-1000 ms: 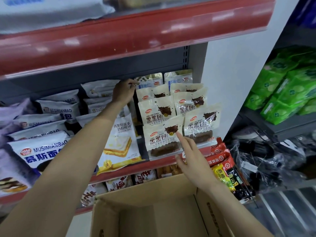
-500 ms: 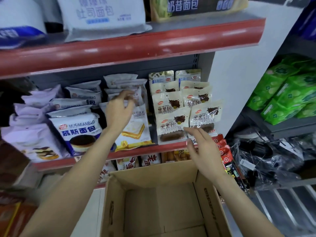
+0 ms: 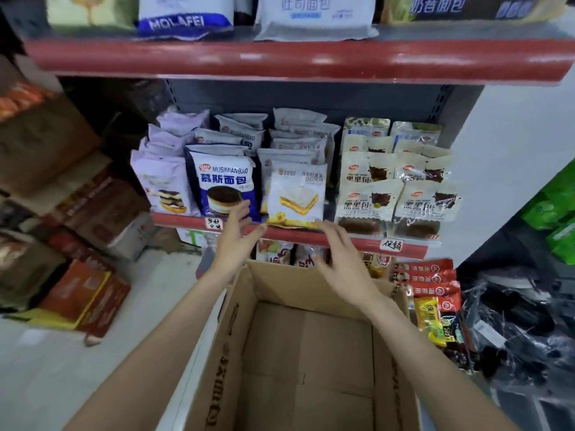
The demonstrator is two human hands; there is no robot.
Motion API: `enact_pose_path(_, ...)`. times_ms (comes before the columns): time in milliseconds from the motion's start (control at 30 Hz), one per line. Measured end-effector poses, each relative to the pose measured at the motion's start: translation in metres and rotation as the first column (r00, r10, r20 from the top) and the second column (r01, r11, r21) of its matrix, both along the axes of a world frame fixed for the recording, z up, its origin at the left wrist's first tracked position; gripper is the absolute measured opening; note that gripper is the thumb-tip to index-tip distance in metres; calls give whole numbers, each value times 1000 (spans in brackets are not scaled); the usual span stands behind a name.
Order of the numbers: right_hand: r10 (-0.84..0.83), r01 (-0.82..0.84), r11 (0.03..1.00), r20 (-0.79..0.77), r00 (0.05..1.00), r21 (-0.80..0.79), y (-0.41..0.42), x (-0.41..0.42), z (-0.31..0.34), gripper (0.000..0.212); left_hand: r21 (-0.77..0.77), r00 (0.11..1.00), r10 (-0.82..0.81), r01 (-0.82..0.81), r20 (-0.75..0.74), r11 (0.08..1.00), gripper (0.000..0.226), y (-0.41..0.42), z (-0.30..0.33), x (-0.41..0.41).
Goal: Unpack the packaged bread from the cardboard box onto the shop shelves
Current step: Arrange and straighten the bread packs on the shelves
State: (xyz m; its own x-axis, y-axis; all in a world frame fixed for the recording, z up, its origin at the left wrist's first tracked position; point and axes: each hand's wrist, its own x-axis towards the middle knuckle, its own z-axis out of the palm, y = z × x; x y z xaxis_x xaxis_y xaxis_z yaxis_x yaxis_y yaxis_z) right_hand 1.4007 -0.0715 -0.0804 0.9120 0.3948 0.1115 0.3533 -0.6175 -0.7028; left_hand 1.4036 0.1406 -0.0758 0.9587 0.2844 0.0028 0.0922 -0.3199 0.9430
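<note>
The open cardboard box stands below me with only its bare bottom showing. Packaged bread fills the middle shelf: lilac packs, blue mousse-bread packs, white sandwich-toast packs and cream chocolate-bread packs. My left hand hovers open above the box's far left corner, just in front of the shelf edge. My right hand hovers open over the box's far rim, fingers spread. Neither hand holds anything.
The upper red shelf carries larger bread bags. Stacked cartons stand on the floor at left. Red snack packets and dark plastic-wrapped goods lie right of the box. Green packs sit on the right-hand shelf.
Both hands have drawn back from the bread packs on the shelf and dropped to just above the box. The view has pulled back and tilted down.
</note>
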Motion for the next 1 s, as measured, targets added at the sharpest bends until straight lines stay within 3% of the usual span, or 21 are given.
enact_pose_path(100,-20,24,998,-63,998,63,26,23,-10,66,-6,997,-60,60,-39,998,69,1,0,25)
enact_pose_path(233,-129,131,989,-31,991,71,57,62,-24,72,67,982,-163,170,-90,983,85,3,-18,68)
enact_pose_path(300,-183,185,980,-31,983,76,68,81,-32,73,54,978,-201,204,-59,977,94,5,-30,85)
enact_pose_path(433,-292,304,914,-83,953,270,88,107,-44,67,51,967,-248,246,51,968,99,8,-48,109)
enact_pose_path(567,-420,415,861,-49,906,295,88,131,-52,70,-26,965,-245,248,99,968,106,9,-55,137)
enact_pose_path(667,-429,464,791,-181,885,398,86,148,-54,74,-114,973,-214,223,81,968,108,6,-57,153)
enact_pose_path(1000,-325,356,780,-153,933,514,86,164,-50,65,-205,975,-150,182,165,962,100,6,-66,173)
